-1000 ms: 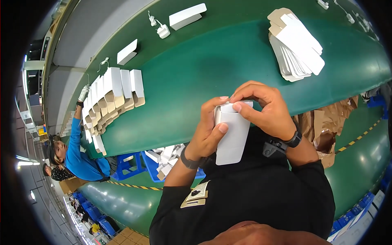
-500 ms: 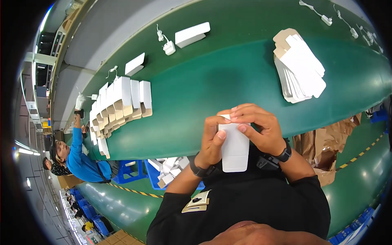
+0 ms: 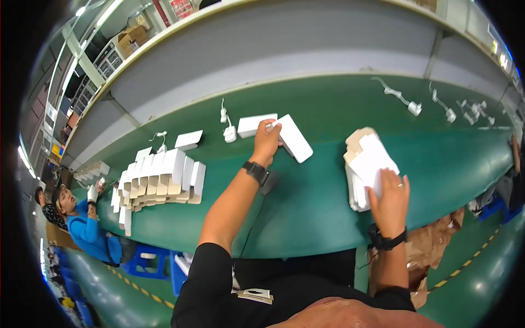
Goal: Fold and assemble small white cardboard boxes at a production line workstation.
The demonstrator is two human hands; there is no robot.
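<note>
My left hand [image 3: 266,143] reaches out over the green table and grips a folded white box [image 3: 296,141] at its upper end, with fingers closed round its edge. The box slants toward the lower right, close beside another white box [image 3: 252,125] lying on the table. My right hand [image 3: 390,201] rests on a stack of flat white cartons [image 3: 367,156], fingers stretched over the top carton and thumb apart. I cannot make out whether the thumb pinches an edge. Some brown inner faces of the cartons show at the far end of the stack.
Rows of white boxes [image 3: 169,172] with brown open ends stand at left on the table [image 3: 306,218]. White plug adapters with cables [image 3: 229,134] lie along the far side, others [image 3: 414,109] at right. A co-worker in blue [image 3: 90,232] is at far left; brown paper [image 3: 437,240] lies below right.
My hands, together on a white box in front of my chest before, have parted. The left has carried the box forward and left; the right has moved onto the carton stack. The view has tilted up.
</note>
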